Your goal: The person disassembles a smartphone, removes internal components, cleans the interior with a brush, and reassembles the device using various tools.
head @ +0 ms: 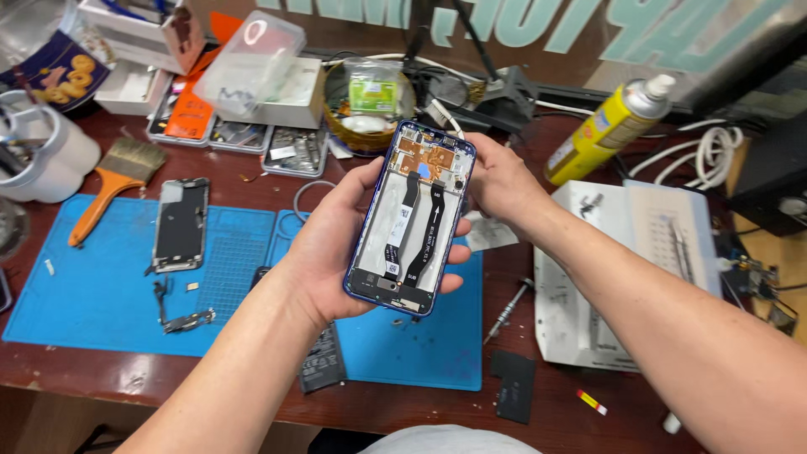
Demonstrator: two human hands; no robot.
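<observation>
In the head view, the person holds an opened phone [410, 220] with a blue frame above the blue mat [101, 286] on the desk [252, 395]. The phone has no back cover, so the two black flat cables and the copper part at its top are visible. The left hand [332, 248] is closed around the lower part of the phone, with the palm behind it, the thumb along its left edge and the fingertips showing at its right edge. The right hand [496, 181] grips the top right corner of the phone.

To the left of the phone, another bare phone frame [180, 224] lies on the mat, and further left is a brush [113, 181] with an orange handle. Just below the phone, a black battery [322, 361] lies partly under the left forearm. To the right of the phone there is a screwdriver [508, 311], then a white box [622, 277]. A yellow spray can [609, 128] stands beyond the right hand.
</observation>
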